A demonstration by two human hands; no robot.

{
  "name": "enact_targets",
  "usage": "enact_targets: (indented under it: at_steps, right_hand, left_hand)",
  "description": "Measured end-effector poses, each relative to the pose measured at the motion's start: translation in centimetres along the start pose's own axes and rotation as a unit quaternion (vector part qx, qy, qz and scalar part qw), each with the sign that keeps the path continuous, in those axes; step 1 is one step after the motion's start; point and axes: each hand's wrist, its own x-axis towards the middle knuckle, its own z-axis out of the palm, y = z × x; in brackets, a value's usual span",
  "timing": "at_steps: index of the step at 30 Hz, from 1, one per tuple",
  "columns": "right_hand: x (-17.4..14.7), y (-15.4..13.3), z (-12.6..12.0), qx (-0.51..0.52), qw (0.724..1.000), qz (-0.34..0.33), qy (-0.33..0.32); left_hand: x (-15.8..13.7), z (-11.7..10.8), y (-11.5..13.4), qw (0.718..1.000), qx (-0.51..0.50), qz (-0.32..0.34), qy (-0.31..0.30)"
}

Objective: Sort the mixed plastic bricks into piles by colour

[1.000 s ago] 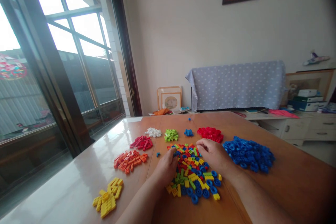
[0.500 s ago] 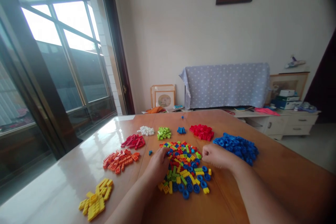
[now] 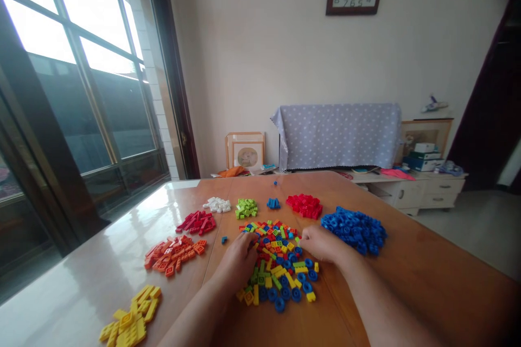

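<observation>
A mixed heap of toy building bricks (image 3: 280, 271) lies in the middle of the table, in yellow, green, red, orange and blue, with round blue pieces at its near side. My left hand (image 3: 240, 257) is at the heap's left edge, fingers curled down among the bricks; its fingertips are partly hidden. At the upper right edge of the heap, my right hand (image 3: 321, 243) is closed with its fingers curled together. A small green brick (image 3: 298, 239) shows beside its fingertips. Whatever either hand pinches is too hidden to name.
Sorted piles ring the heap: yellow (image 3: 130, 317), orange (image 3: 175, 254), dark red (image 3: 196, 222), white (image 3: 217, 205), lime green (image 3: 246, 207), small blue (image 3: 273, 203), red (image 3: 304, 206) and large blue (image 3: 354, 229). A lone blue piece (image 3: 224, 239) lies left of the heap.
The view has turned slightly to the right, so everything sits further left. Both hands stay at the heap; the left fingers have curled in a little more.
</observation>
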Motion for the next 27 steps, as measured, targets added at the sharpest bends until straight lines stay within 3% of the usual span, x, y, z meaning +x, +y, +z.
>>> enact_targets:
  at_steps: [15,23,27]
  right_hand:
    - [0.4,0.2,1.4,0.026,1.0,-0.007,-0.011]
    - [0.3,-0.7,1.8,0.048,0.997,-0.057,-0.01]
    - [0.4,1.1,-0.2,0.099,0.992,-0.05,0.066]
  left_hand:
    - [0.4,0.4,-0.8,1.0,0.001,0.008,0.001]
    - [0.4,0.5,-0.7,1.0,-0.004,0.012,0.009]
    - [0.3,0.3,-0.6,1.0,-0.005,0.006,0.011]
